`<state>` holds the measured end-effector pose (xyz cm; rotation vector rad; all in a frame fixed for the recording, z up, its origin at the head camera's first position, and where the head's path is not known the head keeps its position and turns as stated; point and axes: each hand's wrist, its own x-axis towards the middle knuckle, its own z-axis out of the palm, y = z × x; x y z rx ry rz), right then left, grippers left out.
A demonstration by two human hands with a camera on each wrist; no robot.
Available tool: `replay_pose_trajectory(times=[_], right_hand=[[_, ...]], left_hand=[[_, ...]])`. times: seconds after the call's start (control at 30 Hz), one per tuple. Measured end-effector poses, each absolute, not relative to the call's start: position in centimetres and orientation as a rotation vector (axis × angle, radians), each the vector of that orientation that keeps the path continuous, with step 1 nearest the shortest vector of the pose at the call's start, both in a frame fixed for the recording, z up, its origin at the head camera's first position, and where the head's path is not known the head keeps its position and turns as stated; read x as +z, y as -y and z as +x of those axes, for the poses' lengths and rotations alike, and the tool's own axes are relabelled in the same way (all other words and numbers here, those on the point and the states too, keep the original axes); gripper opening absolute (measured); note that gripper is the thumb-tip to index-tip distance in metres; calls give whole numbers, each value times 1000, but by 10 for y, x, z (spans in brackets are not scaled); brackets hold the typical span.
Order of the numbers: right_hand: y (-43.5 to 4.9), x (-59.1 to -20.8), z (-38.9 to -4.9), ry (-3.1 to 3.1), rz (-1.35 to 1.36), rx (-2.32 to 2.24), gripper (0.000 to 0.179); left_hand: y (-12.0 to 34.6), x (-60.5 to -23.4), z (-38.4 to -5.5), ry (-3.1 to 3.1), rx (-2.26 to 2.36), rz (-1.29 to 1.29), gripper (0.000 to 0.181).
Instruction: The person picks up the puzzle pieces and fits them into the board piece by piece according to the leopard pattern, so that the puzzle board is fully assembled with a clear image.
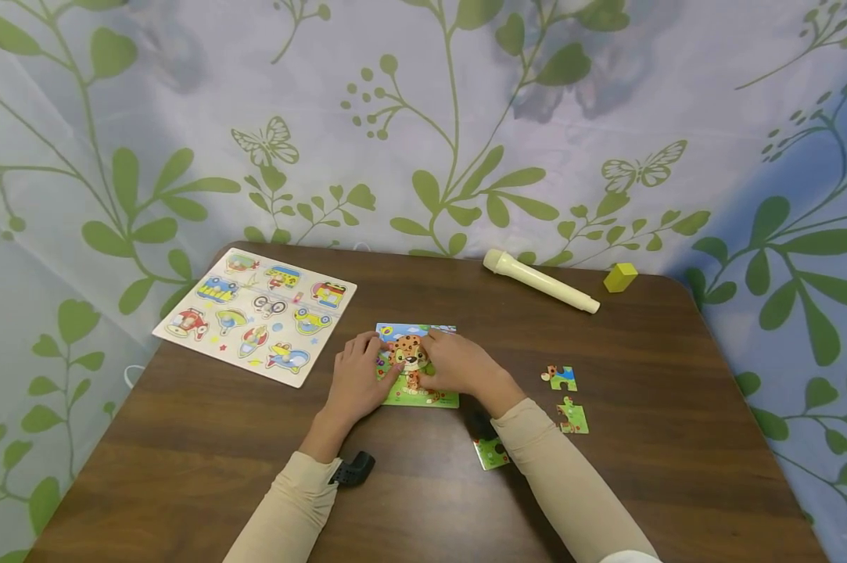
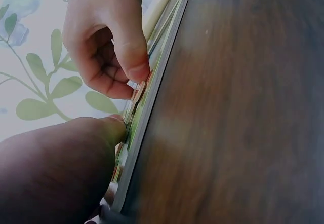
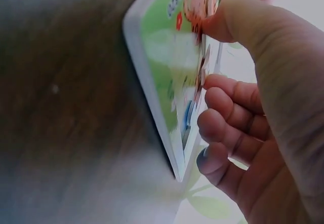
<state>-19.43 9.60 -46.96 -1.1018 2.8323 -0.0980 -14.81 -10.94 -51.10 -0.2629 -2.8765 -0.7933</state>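
A puzzle board (image 1: 418, 397) with a spotted leopard cub picture lies flat on the wooden table. My left hand (image 1: 356, 375) rests at its left side, fingers loosely bent, its thumb (image 2: 116, 125) pressing on the picture. From the right, my right hand (image 1: 458, 363) reaches over the board. Its thumb and forefinger pinch a puzzle piece (image 3: 201, 72) that sits slightly raised from the board. The other fingers of that hand curl loosely beyond the piece. Much of the board's right side is hidden under the right hand in the head view.
Loose puzzle pieces lie right of the board: one with blue (image 1: 562, 378), one green (image 1: 573, 416), and another (image 1: 489, 453) partly under the right forearm. A vehicle peg board (image 1: 303, 313) lies at the left. At the back are a cream tube (image 1: 543, 283) and a yellow block (image 1: 620, 277).
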Motion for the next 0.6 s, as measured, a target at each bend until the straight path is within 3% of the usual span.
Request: replay_pose_trajectory(times=[0.6], right_hand=[[-109, -462, -185, -2794, -964, -312, 36]], left_hand=[[101, -509, -149, 2890, -868, -202, 44]])
